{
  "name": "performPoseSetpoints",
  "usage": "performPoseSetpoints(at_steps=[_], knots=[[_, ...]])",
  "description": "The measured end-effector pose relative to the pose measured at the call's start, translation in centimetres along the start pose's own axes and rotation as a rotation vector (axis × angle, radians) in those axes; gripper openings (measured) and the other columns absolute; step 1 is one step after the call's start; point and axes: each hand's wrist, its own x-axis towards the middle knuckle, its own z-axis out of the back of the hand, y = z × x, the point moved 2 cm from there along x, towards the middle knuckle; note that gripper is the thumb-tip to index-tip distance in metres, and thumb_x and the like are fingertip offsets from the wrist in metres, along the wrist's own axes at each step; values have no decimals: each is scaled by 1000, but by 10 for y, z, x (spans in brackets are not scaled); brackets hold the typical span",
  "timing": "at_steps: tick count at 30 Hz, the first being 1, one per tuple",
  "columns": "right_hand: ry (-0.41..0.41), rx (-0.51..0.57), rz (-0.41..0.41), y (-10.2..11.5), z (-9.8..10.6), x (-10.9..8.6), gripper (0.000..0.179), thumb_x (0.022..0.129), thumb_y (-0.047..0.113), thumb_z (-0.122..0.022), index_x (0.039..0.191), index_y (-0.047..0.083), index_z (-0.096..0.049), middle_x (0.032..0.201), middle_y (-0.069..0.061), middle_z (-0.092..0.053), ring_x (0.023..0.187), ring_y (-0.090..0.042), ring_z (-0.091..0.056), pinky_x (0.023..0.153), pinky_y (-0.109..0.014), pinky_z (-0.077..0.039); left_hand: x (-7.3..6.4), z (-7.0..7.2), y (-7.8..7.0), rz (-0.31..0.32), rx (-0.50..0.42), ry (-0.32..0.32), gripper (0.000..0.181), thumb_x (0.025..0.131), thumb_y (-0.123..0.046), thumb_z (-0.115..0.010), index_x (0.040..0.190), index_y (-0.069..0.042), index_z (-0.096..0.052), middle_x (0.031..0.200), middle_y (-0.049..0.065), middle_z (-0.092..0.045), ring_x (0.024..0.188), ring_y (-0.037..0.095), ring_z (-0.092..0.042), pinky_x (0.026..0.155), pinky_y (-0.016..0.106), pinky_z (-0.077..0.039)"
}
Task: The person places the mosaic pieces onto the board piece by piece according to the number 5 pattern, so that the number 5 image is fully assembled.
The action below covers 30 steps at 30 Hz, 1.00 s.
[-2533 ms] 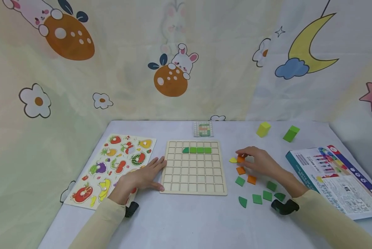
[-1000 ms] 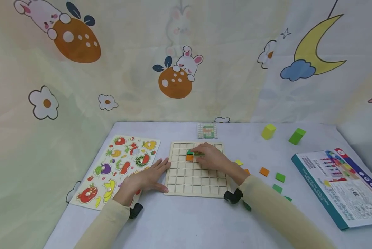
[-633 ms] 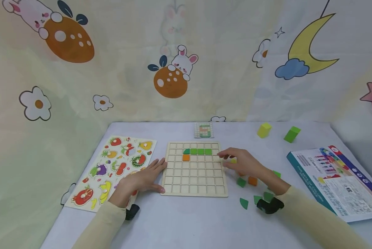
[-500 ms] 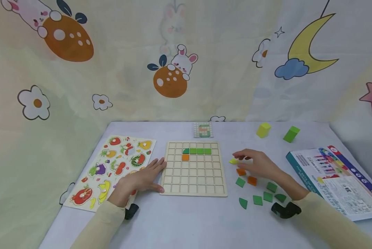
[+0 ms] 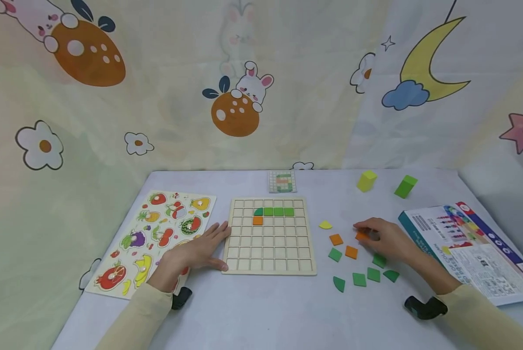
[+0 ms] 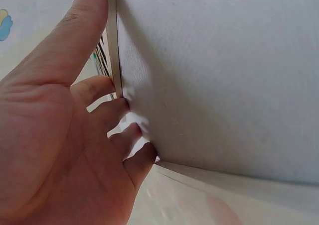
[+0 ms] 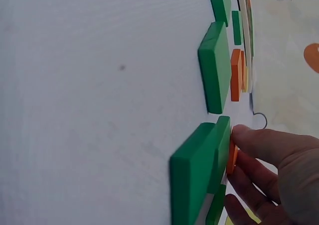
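Note:
Flat on the table, the left hand (image 5: 196,250) lies with extended fingers against the left edge of a wooden grid board (image 5: 270,250). The board holds a dark green quarter-round tile (image 5: 258,212), a row of light green square tiles (image 5: 278,212) and an orange square tile (image 5: 258,220) below the quarter-round. Right of the board, the right hand (image 5: 386,238) pinches another orange square tile (image 5: 361,236) between thumb and fingers. In the right wrist view the thumb touches this orange tile (image 7: 232,158), beside green tiles (image 7: 214,68). Two more orange tiles (image 5: 351,252) lie near that hand.
Several green tiles (image 5: 359,279) and a yellow piece (image 5: 325,225) lie between board and right arm. A fruit puzzle board (image 5: 132,257) is at left, a small pattern card (image 5: 282,182) behind. Two blocks (image 5: 367,181) and a box (image 5: 484,262) stand or lie at right.
The right hand has set an orange tile on the board below the quarter-round, then moved back right to the loose tiles and taken hold of another orange one. The left hand stays put.

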Motion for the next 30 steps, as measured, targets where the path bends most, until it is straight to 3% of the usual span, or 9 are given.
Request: performPoseSetpoints(at_steps=[9, 14, 22, 30], knots=[[-22, 10, -26, 7, 0, 1, 40, 87, 9, -70, 126, 6, -62, 119, -12, -66, 105, -28, -61, 94, -51, -51, 0, 0, 0, -2, 2, 2, 100, 79, -42, -76, 156, -12, -19, 165, 6, -7, 152, 32, -3, 119, 53, -21], [-56, -9, 18, 25, 1, 12, 42, 85, 9, -72, 126, 7, -63, 113, -10, -67, 99, -25, -60, 93, -52, -51, 1, -1, 0, 5, 5, 3, 99, 79, -42, -76, 156, -13, -20, 165, 5, -7, 152, 31, -2, 119, 53, -21], [-24, 52, 165, 81, -18, 47, 40, 85, 10, -72, 124, 8, -65, 111, -5, -67, 97, -20, -59, 91, -44, -53, 0, 0, 1, 5, 6, 9, 99, 80, -41, -76, 156, -12, -18, 165, 6, -6, 152, 31, -2, 119, 52, -21], [67, 70, 328, 153, -62, 83, 35, 87, 12, -71, 122, 10, -68, 109, 0, -68, 99, -16, -58, 87, -35, -52, 1, -1, 0, 17, 3, 17, 99, 80, -42, -75, 156, -15, -18, 165, 3, -4, 153, 29, -1, 120, 50, -21]])
